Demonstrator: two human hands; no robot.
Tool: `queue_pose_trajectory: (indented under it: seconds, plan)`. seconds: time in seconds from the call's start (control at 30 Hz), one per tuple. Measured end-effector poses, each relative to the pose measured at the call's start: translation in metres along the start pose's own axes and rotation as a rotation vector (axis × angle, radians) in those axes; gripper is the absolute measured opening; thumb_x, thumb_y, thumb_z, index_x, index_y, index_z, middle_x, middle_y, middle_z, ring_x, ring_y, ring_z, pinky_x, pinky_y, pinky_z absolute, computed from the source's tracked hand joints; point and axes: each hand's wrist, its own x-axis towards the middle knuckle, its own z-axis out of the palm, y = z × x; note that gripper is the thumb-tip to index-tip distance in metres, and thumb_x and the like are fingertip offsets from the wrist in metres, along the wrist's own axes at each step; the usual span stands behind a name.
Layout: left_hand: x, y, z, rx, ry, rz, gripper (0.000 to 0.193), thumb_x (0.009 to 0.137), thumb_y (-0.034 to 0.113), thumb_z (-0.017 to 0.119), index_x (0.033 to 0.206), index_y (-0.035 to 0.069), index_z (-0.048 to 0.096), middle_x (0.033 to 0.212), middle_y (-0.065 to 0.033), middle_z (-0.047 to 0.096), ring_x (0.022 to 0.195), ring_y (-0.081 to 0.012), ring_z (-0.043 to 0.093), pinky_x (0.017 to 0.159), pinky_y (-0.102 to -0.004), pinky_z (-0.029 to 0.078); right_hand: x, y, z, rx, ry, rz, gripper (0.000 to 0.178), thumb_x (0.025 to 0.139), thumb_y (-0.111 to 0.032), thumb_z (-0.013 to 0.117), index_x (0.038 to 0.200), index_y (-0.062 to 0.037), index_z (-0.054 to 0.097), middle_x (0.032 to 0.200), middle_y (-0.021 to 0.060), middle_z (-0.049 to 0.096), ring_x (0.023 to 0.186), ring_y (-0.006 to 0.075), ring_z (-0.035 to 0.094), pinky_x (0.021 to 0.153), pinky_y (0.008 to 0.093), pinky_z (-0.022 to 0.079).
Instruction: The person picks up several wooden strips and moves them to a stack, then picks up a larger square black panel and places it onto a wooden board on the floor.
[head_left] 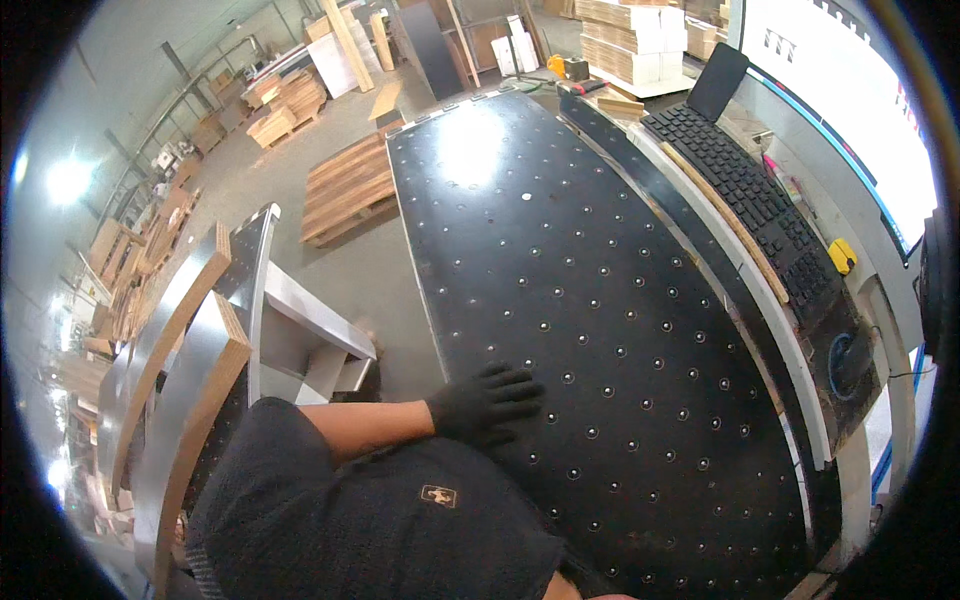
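My left hand (488, 403), in a black glove, lies flat with its fingers spread. It is on the near left edge of a long black table top (560, 330) studded with rows of small metal balls. Nothing shows in or under this hand. Its bare forearm reaches in from the left out of a dark short sleeve. At the lower edge a small patch of bare skin shows by my dark shirt, and my right hand is not visible.
At right, a shelf carries a black keyboard (750, 190), a dark phone-like slab (718, 80) and a yellow tape measure (842, 257), below a bright monitor (850, 90). Curved-looking boards (195, 400) stand at left. Beyond are a wooden pallet (350, 185) and stacked panels (632, 45).
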Motion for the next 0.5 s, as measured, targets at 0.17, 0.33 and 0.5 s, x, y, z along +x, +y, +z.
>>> queue_pose_trajectory:
  seconds: [0.17,0.33,0.5]
  plan:
    - [-0.001,-0.003,-0.002,-0.013,0.018,0.024,0.060,0.091,0.039,0.068,0.143,0.012,0.055,0.156,-0.0155,0.045,0.147,-0.0346,0.040,0.120,-0.0534,0.031,-0.004,-0.006,-0.005,-0.001,0.005,0.012,0.047,0.091,-0.045,0.064,0.123,-0.0119,0.069,0.125,0.0194,0.068,0.121,0.0388,0.062,0.104,0.0459,0.049]
    - [-0.006,-0.008,0.000,0.006,0.038,0.018,0.061,0.091,0.041,0.068,0.143,0.012,0.055,0.157,-0.0156,0.045,0.147,-0.0347,0.040,0.120,-0.0534,0.031,-0.010,-0.012,-0.012,-0.009,0.003,0.024,0.048,0.091,-0.047,0.064,0.123,-0.0114,0.069,0.125,0.0197,0.068,0.120,0.0390,0.062,0.103,0.0460,0.049]
    - [-0.013,-0.012,0.006,-0.065,0.095,0.020,0.061,0.091,0.041,0.068,0.142,0.011,0.056,0.155,-0.0153,0.047,0.146,-0.0346,0.041,0.119,-0.0537,0.032,-0.013,-0.020,-0.019,-0.021,-0.005,0.013,0.050,0.090,-0.048,0.064,0.123,-0.0108,0.069,0.125,0.0200,0.068,0.120,0.0391,0.062,0.103,0.0460,0.049]
